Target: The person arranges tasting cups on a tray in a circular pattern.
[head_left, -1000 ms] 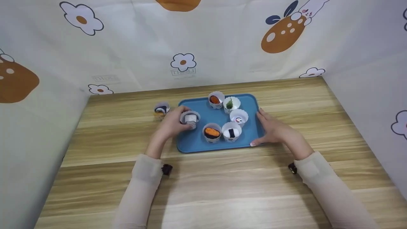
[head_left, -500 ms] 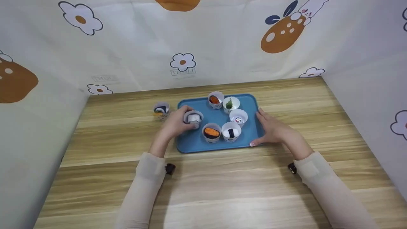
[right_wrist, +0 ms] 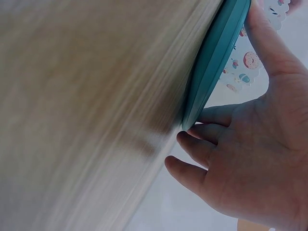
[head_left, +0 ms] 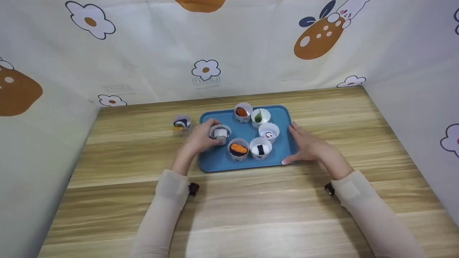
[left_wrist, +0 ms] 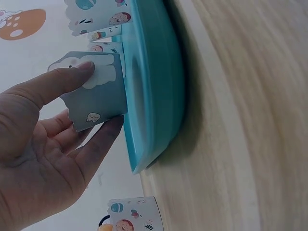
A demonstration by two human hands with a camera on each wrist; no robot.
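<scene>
My left hand (head_left: 201,138) grips a grey-blue paper baking cup (left_wrist: 103,96), its scalloped rim upright. A white block-like piece (head_left: 220,133) sits inside that cup. The cup is at the left part of a blue tray (head_left: 215,165); in the left wrist view its base is at the tray's surface. At the tray's right end, my right hand (head_left: 307,145) touches the edge, thumb near the front corner and fingers spread along the side. Nearest to the held cup stands a white cup with an orange-topped sushi piece (head_left: 239,149).
Other cups on the tray hold a red-topped piece (head_left: 242,112), a green leaf piece (head_left: 258,117), a small round roll (head_left: 268,135) and a black-banded white piece (head_left: 261,149). Another filled cup (head_left: 182,124) stands on the wooden table (head_left: 251,208), left of the tray. Printed curtains (head_left: 154,53) surround the table.
My left hand has moved the grey-blue cup a little to the right over the tray, towards the other cups. My right hand has stayed at the tray's edge.
</scene>
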